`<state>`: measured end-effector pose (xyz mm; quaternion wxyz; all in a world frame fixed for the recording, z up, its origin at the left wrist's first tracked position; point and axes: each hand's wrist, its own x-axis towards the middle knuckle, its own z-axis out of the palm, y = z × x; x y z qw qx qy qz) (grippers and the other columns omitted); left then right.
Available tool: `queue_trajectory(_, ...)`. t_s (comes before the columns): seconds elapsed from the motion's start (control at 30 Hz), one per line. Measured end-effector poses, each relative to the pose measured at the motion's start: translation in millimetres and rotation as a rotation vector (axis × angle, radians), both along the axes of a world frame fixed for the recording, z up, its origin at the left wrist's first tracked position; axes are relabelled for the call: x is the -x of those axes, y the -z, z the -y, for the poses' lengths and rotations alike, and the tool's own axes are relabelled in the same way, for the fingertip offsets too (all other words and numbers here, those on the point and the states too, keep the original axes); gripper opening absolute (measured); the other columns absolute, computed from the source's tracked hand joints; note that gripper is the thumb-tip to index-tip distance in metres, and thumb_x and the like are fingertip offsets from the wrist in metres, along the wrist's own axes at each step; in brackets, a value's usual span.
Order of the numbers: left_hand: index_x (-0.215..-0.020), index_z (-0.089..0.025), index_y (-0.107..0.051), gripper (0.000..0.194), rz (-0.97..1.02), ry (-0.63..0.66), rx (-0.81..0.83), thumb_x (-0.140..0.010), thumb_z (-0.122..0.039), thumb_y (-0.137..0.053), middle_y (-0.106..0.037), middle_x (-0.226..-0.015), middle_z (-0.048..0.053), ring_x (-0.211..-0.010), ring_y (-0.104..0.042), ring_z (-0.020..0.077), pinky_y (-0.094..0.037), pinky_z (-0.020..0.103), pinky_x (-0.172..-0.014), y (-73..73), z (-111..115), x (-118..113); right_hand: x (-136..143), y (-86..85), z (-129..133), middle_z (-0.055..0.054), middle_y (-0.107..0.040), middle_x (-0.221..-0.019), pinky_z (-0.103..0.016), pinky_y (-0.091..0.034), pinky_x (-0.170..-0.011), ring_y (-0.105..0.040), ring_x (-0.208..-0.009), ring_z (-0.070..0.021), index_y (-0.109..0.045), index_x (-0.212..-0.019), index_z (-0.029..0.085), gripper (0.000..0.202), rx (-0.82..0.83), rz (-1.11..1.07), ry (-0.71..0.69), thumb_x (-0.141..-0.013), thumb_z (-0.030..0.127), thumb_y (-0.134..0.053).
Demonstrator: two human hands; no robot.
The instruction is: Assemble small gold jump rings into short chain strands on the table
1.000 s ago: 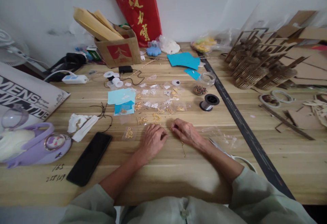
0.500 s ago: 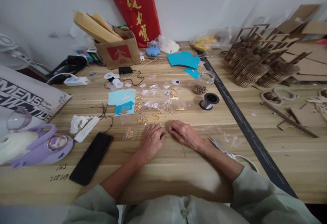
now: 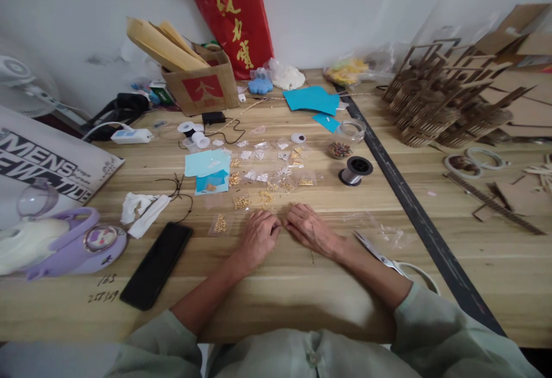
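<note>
My left hand (image 3: 260,233) and my right hand (image 3: 311,229) rest on the wooden table with their fingertips nearly touching. The fingers of both are curled and pinched, on something too small to make out. A thin gold chain (image 3: 313,257) hangs out below my right hand, and a bit of gold shows beneath the left fingers. Just beyond the hands lie small heaps of gold beads (image 3: 266,196) and bags of gold pieces (image 3: 305,181). Another bag of gold beads (image 3: 220,224) is left of my left hand.
Scissors (image 3: 379,256) lie beside my right forearm, a wire spool (image 3: 356,170) beyond them. A black phone (image 3: 156,266) is left of my left forearm. Blue sheets (image 3: 207,162), a jar of beads (image 3: 340,149), a cardboard box (image 3: 200,87) and wooden baskets (image 3: 431,113) stand farther back.
The view has shifted slightly. A bit of gold now shows beneath my left fingers. Both hands stay nearly in place, fingers still pinched.
</note>
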<state>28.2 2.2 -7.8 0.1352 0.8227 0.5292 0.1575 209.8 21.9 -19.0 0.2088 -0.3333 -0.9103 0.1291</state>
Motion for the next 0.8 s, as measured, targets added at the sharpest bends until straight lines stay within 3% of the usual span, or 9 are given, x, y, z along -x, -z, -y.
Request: queue_trajectory(0.8, -0.073, -0.017, -0.061, 0.010, 0.147, -0.043, 0.093, -0.082, -0.014, -0.060, -0.062, -0.076, 0.003, -0.079, -0.054, 0.0189, -0.038, 0.033, -0.080, 1.3, -3.6, 1.9, -1.1, 7.7, -2.6, -0.006, -0.057, -0.083, -0.034, -0.038, -0.082, -0.046, -0.084, -0.0201, -0.052, -0.086, 0.018, 0.011, 0.037, -0.076, -0.040, -0.094, 0.019, -0.045)
